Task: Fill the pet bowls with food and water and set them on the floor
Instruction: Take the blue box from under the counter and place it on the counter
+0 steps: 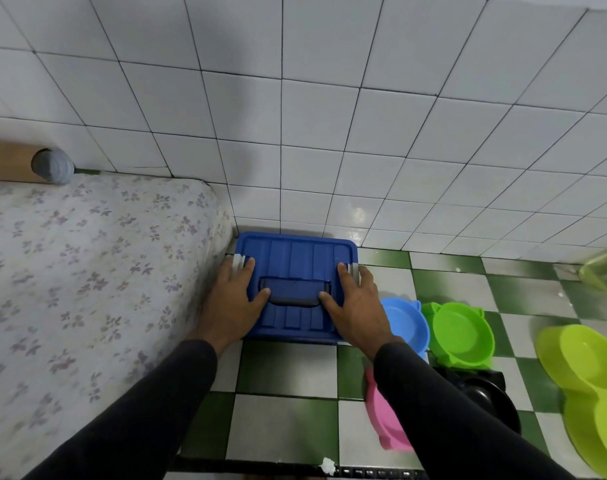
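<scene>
With the mattress (pixel 87 271) at far left, my left hand (pixel 233 299) lies flat, fingers spread, on the blue bin lid (pixel 295 258), fingertips at its left clip (pixel 238 261). Right hand (pixel 355 306) same, spread flat by the right clip (pixel 354 270); neither grips anything. Bowls sit right of it on the checkered floor (pixel 288 368): blue bowl (pixel 407 323), green bowl (pixel 463 334), pink bowl (pixel 385 424), black bowl (pixel 492 400), lime double bowl (pixel 586 375).

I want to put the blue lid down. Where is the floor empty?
Bare tiles lie in front of the blue box, between the mattress and pink bowl. More lie behind the green bowl. The right side is crowded with bowls.
</scene>
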